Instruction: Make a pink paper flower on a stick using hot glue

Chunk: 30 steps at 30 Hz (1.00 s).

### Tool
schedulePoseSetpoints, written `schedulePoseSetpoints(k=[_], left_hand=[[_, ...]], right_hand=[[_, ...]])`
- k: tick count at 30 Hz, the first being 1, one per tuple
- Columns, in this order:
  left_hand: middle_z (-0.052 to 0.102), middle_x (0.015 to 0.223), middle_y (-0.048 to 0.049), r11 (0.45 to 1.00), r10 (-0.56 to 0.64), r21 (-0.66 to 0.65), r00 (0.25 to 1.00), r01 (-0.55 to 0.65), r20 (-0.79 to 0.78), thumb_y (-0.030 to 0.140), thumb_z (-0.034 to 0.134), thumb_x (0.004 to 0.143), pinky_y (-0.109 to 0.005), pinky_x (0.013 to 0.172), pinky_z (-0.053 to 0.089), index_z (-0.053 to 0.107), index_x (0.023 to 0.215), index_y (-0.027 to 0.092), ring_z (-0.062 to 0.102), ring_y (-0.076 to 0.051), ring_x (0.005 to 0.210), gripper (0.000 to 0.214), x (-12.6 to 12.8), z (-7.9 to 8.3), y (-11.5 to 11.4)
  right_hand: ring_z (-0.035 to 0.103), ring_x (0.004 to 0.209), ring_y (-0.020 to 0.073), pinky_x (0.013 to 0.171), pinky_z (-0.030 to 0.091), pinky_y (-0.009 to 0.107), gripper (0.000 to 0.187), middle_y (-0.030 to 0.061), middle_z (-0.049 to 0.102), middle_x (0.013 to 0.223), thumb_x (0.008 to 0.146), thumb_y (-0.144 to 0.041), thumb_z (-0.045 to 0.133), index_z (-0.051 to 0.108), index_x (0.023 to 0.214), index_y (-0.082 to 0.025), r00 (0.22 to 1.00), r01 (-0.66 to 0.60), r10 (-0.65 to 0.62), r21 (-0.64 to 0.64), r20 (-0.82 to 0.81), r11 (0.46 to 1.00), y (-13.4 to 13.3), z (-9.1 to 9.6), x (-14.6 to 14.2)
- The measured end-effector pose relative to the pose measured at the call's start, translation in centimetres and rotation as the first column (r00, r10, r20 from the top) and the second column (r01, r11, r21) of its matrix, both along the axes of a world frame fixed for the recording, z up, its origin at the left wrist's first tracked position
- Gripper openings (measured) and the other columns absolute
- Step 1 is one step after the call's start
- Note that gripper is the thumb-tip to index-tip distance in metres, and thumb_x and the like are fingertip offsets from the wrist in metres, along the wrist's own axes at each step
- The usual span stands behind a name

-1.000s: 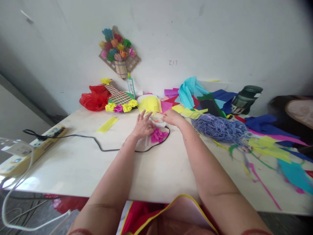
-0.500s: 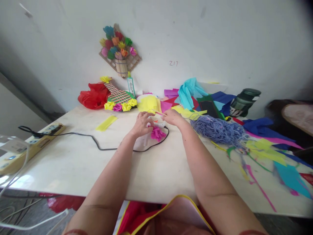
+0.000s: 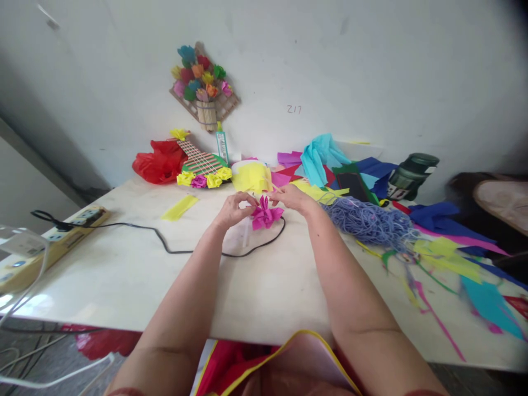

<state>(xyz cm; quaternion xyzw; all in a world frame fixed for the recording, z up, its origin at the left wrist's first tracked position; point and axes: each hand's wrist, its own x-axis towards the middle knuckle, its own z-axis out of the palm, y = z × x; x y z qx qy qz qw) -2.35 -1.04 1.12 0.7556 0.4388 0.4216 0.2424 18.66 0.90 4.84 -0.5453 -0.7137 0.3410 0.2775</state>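
Note:
A magenta paper flower (image 3: 264, 214) sits lifted a little above the white table (image 3: 136, 275), pinched in the fingers of my left hand (image 3: 235, 208). My right hand (image 3: 292, 198) is just right of the flower, its fingers closed on a thin stick that points left over the petals. A black cord (image 3: 173, 247) loops on the table under both hands, and a white object lies half hidden beneath them.
A power strip (image 3: 58, 242) lies at the left edge. A red bag (image 3: 159, 162), a woven guitar-shaped craft with paper flowers (image 3: 202, 168), yellow paper (image 3: 251, 176), a purple yarn pile (image 3: 367, 217), a dark green jar (image 3: 408, 175) and coloured paper scraps crowd the back and right.
My left hand went from lying spread on the table to closing on the magenta flower and lifting it. My right hand stayed close by with the stick.

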Motion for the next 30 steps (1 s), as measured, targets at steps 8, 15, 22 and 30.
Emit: schedulePoseSetpoints(k=[8, 15, 22, 30], left_hand=[[0.074, 0.079, -0.0054, 0.996, 0.007, -0.091, 0.988, 0.007, 0.155, 0.025, 0.063, 0.064, -0.036, 0.080, 0.053, 0.065, 0.069, 0.017, 0.068, -0.023, 0.082, 0.009, 0.1, -0.8, 0.7], [0.073, 0.075, -0.0050, 0.993, -0.016, -0.112, 0.980, 0.039, 0.200, 0.027, 0.064, 0.062, -0.038, 0.082, 0.053, 0.064, 0.068, 0.017, 0.068, -0.022, 0.078, 0.012, 0.4, -1.0, 0.7], [0.070, 0.072, -0.0040, 0.988, -0.049, -0.126, 0.966, 0.083, 0.254, 0.026, 0.064, 0.060, -0.035, 0.075, 0.054, 0.062, 0.067, 0.017, 0.066, -0.020, 0.072, 0.012, 0.7, -1.2, 0.7], [0.068, 0.070, -0.0032, 0.989, -0.051, -0.119, 0.963, 0.085, 0.265, 0.024, 0.063, 0.058, -0.034, 0.074, 0.054, 0.063, 0.066, 0.016, 0.064, -0.018, 0.069, 0.010, 0.8, -1.5, 1.0]], right_hand=[[0.043, 0.059, 0.0095, 0.062, 0.035, 0.025, 0.029, -0.0020, 0.054, 0.058, 0.068, -0.041, 0.066, 0.067, 0.062, -0.013, 0.988, -0.057, 0.053, -0.023, -0.146, 0.998, -0.7, 0.3, -0.4], [0.041, 0.058, 0.0100, 0.062, 0.035, 0.025, 0.019, -0.0038, 0.048, 0.053, 0.065, -0.032, 0.063, 0.064, 0.057, -0.014, 0.991, -0.032, 0.031, -0.006, -0.130, 0.999, -0.9, 0.5, -0.7], [0.044, 0.060, 0.0107, 0.059, 0.033, 0.025, 0.015, -0.0022, 0.053, 0.057, 0.061, -0.029, 0.064, 0.059, 0.057, -0.016, 0.996, -0.004, 0.003, -0.006, -0.089, 1.000, -0.5, -0.1, -0.8], [0.042, 0.057, 0.0102, 0.055, 0.030, 0.025, 0.017, -0.0048, 0.046, 0.053, 0.060, -0.031, 0.063, 0.055, 0.055, -0.017, 0.999, -0.001, 0.002, 0.024, -0.051, 1.000, 0.1, -1.0, -0.7]])
